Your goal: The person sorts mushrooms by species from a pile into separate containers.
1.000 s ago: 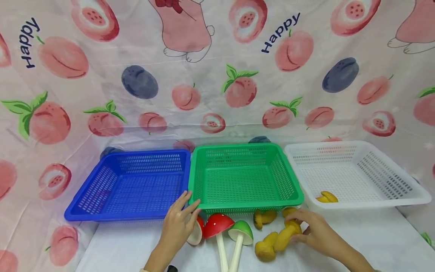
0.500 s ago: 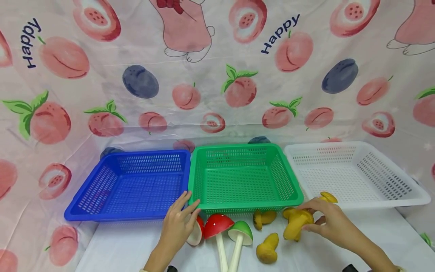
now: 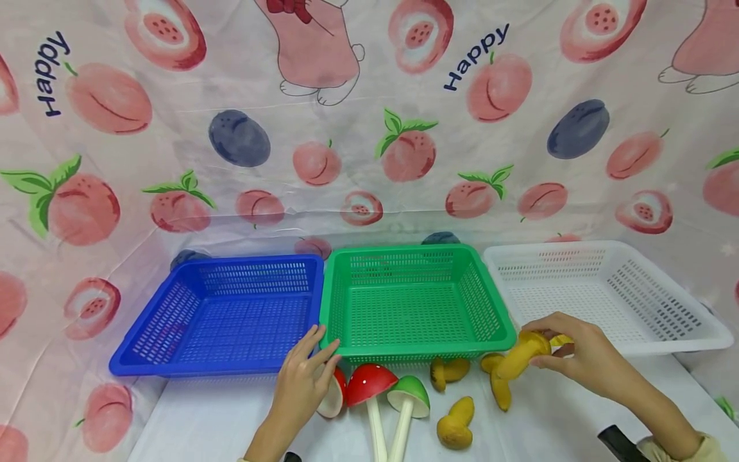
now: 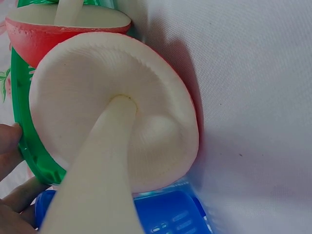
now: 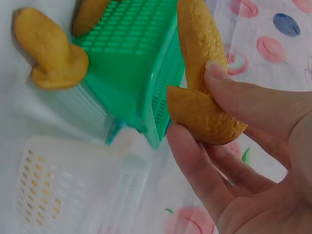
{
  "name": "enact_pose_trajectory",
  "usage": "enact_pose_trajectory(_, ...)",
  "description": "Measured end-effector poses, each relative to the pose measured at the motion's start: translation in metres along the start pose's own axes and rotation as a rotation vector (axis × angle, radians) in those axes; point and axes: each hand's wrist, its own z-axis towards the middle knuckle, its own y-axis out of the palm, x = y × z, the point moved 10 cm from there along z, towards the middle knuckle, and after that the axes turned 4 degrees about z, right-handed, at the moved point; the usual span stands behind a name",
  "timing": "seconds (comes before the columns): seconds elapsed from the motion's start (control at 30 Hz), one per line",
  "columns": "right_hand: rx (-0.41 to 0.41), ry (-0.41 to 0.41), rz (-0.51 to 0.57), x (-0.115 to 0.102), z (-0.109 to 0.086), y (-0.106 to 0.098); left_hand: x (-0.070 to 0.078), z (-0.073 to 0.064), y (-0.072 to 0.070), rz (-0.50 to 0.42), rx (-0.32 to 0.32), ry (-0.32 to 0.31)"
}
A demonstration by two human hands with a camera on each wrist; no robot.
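Note:
My right hand (image 3: pixel 594 359) pinches a yellow toy mushroom (image 3: pixel 519 360) by its cap, in front of the white basket (image 3: pixel 664 350). In the right wrist view, thumb and fingers hold the cap, the stem (image 5: pixel 197 44) pointing up. Another yellow mushroom (image 3: pixel 500 388) lies on the table below it, partly overlapped. My left hand (image 3: pixel 303 375) rests with loosely spread fingers at the front left corner of the green basket (image 3: pixel 416 351), beside the blue basket (image 3: pixel 216 371). Right by that hand is a red-capped mushroom (image 3: pixel 331 398); its pale underside (image 4: pixel 156 141) fills the left wrist view.
A second red-capped mushroom (image 3: pixel 371 383) and a green-capped mushroom (image 3: pixel 410 394) stand before the green basket, pale stems toward me. Two more yellow mushrooms, one near the basket (image 3: pixel 449 371) and one closer (image 3: pixel 456 423), lie to their right. A patterned cloth (image 3: pixel 358 167) hangs behind.
My right hand has lifted the yellow mushroom off the group on the table and carried it right and up toward the white basket. My left hand has stayed in place.

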Motion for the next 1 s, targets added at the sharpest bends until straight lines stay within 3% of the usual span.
enact_pose_trajectory(0.17,0.008,0.042,-0.019,0.010,0.004,-0.011,0.001,0.000,0.000,-0.008,0.003,0.000)
enact_pose_trajectory(0.57,0.049,0.022,-0.020,0.023,0.013,-0.031,0.001,0.002,-0.002,-0.002,0.008,0.002)
enact_pose_trajectory(0.77,0.029,0.095,-0.044,0.041,0.020,-0.035,0.000,0.002,0.000,-0.006,-0.003,-0.010)
enact_pose_trajectory(1.0,0.024,0.106,-0.068,0.060,0.029,-0.042,0.000,0.003,0.001,0.001,0.000,-0.006)
